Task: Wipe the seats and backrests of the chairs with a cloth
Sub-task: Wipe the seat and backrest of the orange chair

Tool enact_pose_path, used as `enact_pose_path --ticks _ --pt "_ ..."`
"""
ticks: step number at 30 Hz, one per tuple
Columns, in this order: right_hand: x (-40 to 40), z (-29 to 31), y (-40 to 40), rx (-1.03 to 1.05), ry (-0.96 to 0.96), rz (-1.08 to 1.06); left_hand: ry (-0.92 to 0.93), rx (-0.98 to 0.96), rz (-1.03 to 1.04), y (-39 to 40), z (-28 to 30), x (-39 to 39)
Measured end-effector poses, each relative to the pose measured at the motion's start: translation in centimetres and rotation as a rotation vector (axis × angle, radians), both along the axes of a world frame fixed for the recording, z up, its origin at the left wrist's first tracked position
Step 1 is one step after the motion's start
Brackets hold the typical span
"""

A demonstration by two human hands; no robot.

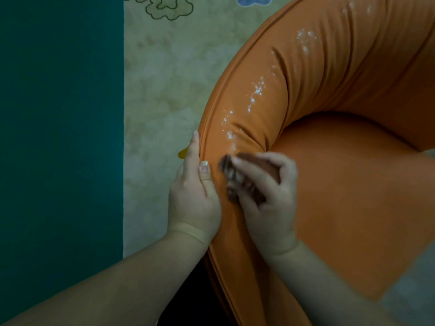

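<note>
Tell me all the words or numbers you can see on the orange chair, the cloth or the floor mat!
There are none to read.
The orange chair is plain, with only white specks along its backrest.
The cloth in the right hand is blurred and shows a brown pattern, no letters.
The floor mat has drawn outlines, not writing.
The left hand rests on the chair's edge.

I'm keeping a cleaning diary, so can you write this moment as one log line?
right hand: rubbing dark bunched cloth | left hand: steadying orange padded chair backrest | white specks: ahead, unwiped
</note>
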State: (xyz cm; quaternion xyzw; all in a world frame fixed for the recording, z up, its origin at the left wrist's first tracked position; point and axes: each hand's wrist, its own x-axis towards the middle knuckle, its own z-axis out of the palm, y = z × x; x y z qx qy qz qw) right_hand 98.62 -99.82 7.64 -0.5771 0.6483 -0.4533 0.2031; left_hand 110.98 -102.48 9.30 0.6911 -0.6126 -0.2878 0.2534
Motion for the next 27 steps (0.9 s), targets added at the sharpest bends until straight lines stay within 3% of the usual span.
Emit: enact_pose_path --ticks 3,8,11,16,22,27 --pt "0.0 -0.2 -0.6 0.035 -0.132 -0.092 0.006 0.001 0.001 0.1 -0.1 0.0" --pt "-0.1 -0.1 7.0 0.086 -0.040 0.073 0.011 0.010 -0.005 0.1 -0.1 0.0" --pt "-0.6 -0.1 4.7 0.062 -0.019 0.098 0.014 0.008 -0.001 0.2 -0.2 0.0" --pt "-0.7 -0.6 -0.4 0.100 -0.145 -0.093 0.018 0.002 0.000 0.2 -0.4 0.0" --pt "0.0 -0.6 7.6 0.140 -0.092 -0.020 0.029 0.014 -0.008 0.1 -0.2 0.1" --pt "-0.2 -0.7 0.4 0.116 -0.177 -0.166 0.018 0.014 -0.012 0.1 0.0 0.0"
